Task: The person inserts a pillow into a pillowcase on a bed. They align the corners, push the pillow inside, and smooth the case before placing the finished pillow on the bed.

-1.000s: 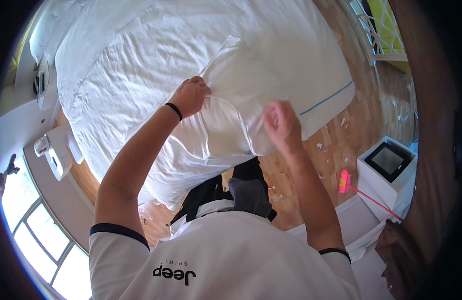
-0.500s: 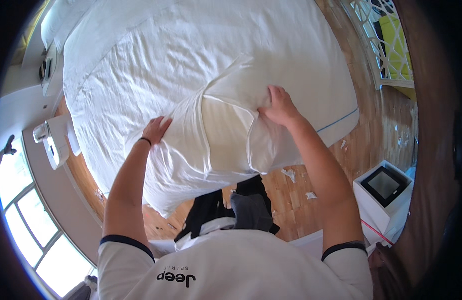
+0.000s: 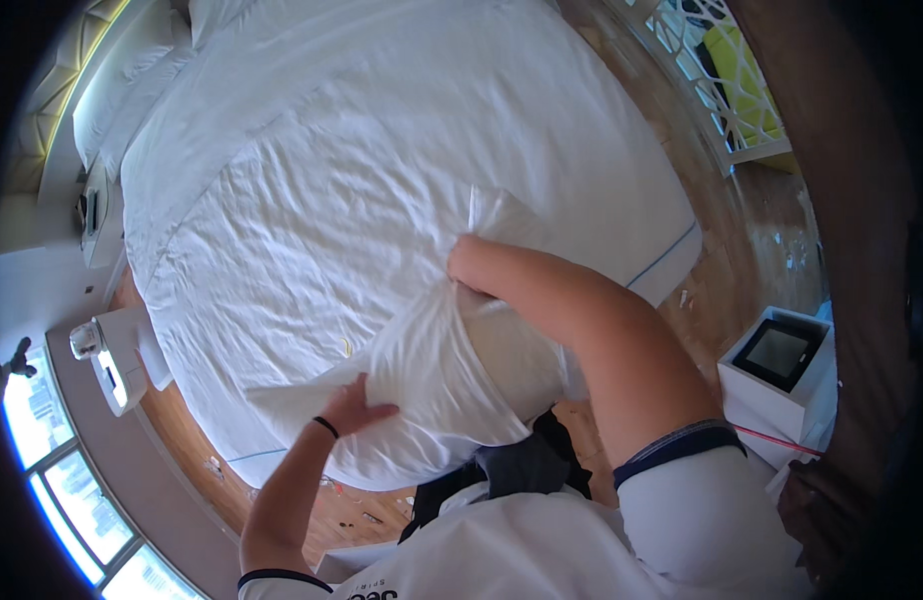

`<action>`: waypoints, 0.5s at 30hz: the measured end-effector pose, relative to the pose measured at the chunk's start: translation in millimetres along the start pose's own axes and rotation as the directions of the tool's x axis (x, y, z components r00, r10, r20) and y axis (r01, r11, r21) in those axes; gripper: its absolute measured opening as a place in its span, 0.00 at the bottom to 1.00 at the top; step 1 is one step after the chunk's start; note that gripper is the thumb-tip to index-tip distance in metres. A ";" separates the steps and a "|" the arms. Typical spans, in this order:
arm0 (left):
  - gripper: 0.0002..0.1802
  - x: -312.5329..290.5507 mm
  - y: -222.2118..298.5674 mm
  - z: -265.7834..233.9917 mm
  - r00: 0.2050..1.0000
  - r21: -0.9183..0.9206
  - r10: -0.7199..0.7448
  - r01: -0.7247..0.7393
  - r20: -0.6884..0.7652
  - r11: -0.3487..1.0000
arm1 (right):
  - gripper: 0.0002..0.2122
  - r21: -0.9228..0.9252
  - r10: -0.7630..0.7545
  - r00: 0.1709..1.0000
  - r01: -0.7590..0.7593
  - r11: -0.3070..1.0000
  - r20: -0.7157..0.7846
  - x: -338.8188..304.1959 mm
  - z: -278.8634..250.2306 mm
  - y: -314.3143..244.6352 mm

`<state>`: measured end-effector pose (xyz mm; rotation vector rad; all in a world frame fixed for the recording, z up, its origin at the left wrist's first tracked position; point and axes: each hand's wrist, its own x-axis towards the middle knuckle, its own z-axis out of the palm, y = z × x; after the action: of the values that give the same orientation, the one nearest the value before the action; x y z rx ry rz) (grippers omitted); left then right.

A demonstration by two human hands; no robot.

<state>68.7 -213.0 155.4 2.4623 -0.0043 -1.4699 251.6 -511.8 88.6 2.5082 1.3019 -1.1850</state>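
Observation:
A white pillowcase [image 3: 412,370] lies near me on the bed, partly around a cream pillow [image 3: 517,360] that shows bare at the case's open end. My left hand [image 3: 354,408] rests on the case toward its left end, thumb and fingers spread. At the far edge of the opening, my right hand [image 3: 470,260] is closed on the pillowcase fabric; its fingertips are hidden in the folds. A loose flap of the case [image 3: 504,212] lies just beyond that hand.
The wide bed [image 3: 312,190] has a rumpled white cover. White pillows [image 3: 127,95] are at its far left. To the right, a white box [image 3: 772,395] holding a dark-framed square item stands on a wood floor [image 3: 717,235] with scraps. A white nightstand [image 3: 117,350] is at left.
My right hand has moved left and inward along the pillowcase opening. My left hand has come nearer to me and right. The pillow and case have shifted nearer, and the view has turned.

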 end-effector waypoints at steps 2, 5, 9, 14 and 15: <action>0.32 -11.7 -12.2 25.5 0.970 -0.094 0.223 -0.232 -0.094 0.968 | 0.14 -0.001 -0.077 0.987 0.078 0.997 0.139 -54.5 -7.6 -28.2; 0.21 -29.7 0.2 11.2 0.901 -0.122 0.378 -0.408 -0.212 0.905 | 0.04 0.090 0.078 0.982 -0.064 0.994 -0.172 -110.2 17.3 -23.5; 0.17 -119.7 19.2 -70.5 0.731 0.133 0.440 -0.440 -0.521 0.888 | 0.07 0.171 0.235 0.840 -0.172 0.970 -0.489 -189.6 -62.6 -36.8; 0.16 -149.3 70.5 -118.5 0.361 0.370 0.555 -0.467 -0.749 0.803 | 0.20 0.226 0.367 0.378 -0.369 0.902 -0.850 -269.4 -106.0 -75.5; 0.17 -132.6 69.2 -106.9 0.278 0.436 0.580 -0.439 -0.766 0.786 | 0.23 0.228 0.369 0.335 -0.391 0.892 -0.867 -265.7 -94.7 -75.7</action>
<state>106.3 -236.2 333.9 2.6229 -0.6639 0.2000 163.0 -603.1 351.5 3.2453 0.6056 0.4332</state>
